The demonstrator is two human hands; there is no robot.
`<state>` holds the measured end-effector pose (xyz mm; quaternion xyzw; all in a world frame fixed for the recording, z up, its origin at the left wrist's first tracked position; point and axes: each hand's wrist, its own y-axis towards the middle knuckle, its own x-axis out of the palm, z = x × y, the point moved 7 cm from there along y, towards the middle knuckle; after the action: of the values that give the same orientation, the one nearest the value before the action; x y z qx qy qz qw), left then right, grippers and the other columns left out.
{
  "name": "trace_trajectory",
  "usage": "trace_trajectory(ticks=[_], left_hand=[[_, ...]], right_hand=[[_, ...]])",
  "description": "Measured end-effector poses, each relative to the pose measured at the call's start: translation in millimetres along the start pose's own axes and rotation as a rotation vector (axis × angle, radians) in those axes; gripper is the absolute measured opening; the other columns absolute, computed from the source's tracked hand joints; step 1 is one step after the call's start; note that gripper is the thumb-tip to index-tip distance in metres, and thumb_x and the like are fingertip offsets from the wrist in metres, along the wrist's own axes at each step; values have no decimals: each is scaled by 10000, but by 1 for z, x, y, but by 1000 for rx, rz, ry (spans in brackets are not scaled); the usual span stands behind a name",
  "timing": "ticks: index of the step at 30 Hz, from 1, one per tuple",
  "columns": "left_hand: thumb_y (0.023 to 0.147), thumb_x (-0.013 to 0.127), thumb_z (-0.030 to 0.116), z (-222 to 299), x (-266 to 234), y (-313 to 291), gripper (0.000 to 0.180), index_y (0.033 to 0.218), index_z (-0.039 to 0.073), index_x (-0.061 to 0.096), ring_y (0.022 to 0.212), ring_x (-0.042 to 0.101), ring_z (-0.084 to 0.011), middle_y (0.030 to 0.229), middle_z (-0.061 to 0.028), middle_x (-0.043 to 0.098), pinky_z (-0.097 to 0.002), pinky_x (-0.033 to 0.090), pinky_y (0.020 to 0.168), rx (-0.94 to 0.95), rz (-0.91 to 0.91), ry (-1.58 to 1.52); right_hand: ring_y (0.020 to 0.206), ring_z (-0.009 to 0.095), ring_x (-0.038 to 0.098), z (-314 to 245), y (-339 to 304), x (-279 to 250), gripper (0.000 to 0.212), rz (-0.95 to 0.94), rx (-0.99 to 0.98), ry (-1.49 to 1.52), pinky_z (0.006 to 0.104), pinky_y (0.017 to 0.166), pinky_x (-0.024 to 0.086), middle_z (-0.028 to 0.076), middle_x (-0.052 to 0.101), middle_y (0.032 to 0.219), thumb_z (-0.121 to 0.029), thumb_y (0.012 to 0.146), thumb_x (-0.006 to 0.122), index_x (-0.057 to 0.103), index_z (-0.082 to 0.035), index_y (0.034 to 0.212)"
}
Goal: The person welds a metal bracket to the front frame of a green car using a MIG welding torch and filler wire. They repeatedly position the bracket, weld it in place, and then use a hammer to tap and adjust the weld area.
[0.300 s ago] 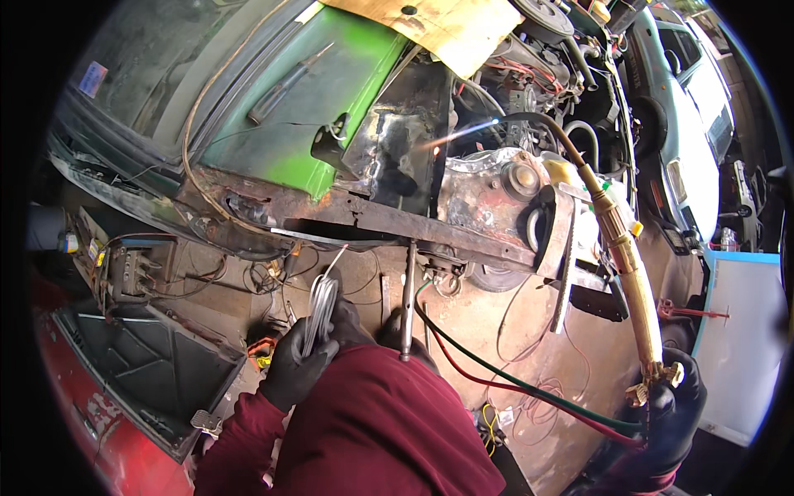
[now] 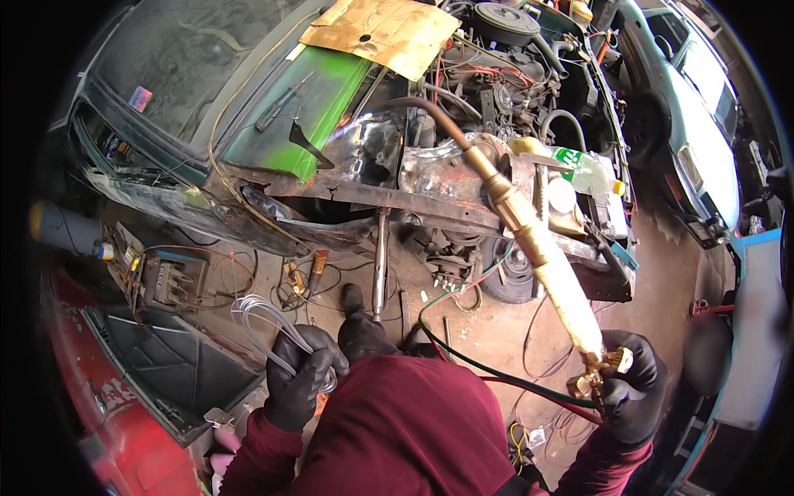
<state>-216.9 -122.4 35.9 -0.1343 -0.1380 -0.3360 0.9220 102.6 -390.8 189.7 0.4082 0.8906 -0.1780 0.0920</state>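
Right hand [image 2: 630, 387], black glove, fist closed round the valve end of a brass torch [image 2: 538, 248]. The torch runs up and left from the hand, its curved tip over the stripped car [image 2: 331, 107], near bare scorched metal beside the green panel [image 2: 310, 107]. Red and green hoses [image 2: 496, 376] leave the torch's valve end and trail left across the floor below the car.

Left hand [image 2: 299, 376], black glove too, fingers curled tight on a bundle of thin silver rods [image 2: 265, 322], looped ends sticking up and left out of the fist, below the car's front edge.

Cardboard sheet [image 2: 380, 33] lies on the car near the engine [image 2: 504, 50]. A plastic bottle [image 2: 583, 169] sits on the car's right side. A pale second car [image 2: 695, 107] is parked right of it.
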Motion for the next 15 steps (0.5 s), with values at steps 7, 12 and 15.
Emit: trace_trajectory(ticks=[7, 12, 15], left_hand=[[1106, 684, 245, 27, 78, -43, 246, 1257, 69, 602, 1074, 778, -271, 1610, -264, 477, -356, 684, 787, 173, -99, 7], [1130, 602, 256, 14, 80, -58, 363, 1442, 88, 524, 1372, 627, -337, 1743, -268, 307, -480, 620, 1049, 71, -32, 9], [1174, 485, 226, 14, 75, -68, 428, 1572, 91, 410, 1497, 497, -349, 1719, -238, 350, -507, 506, 1211, 204, 75, 29]], right_hand=[[979, 203, 769, 28, 7, 88, 573, -644, -217, -10, 348, 875, 597, 123, 781, 1096, -361, 985, 852, 662, -22, 1405], [1028, 410, 767, 28, 5, 162, 581, -676, -526, -142, 476, 886, 606, 231, 743, 1221, -498, 1034, 723, 662, -73, 1427], [1091, 412, 756, 35, -4, 186, 629, -755, -513, -106, 492, 958, 592, 238, 740, 1216, -546, 1043, 697, 648, -68, 1450]])
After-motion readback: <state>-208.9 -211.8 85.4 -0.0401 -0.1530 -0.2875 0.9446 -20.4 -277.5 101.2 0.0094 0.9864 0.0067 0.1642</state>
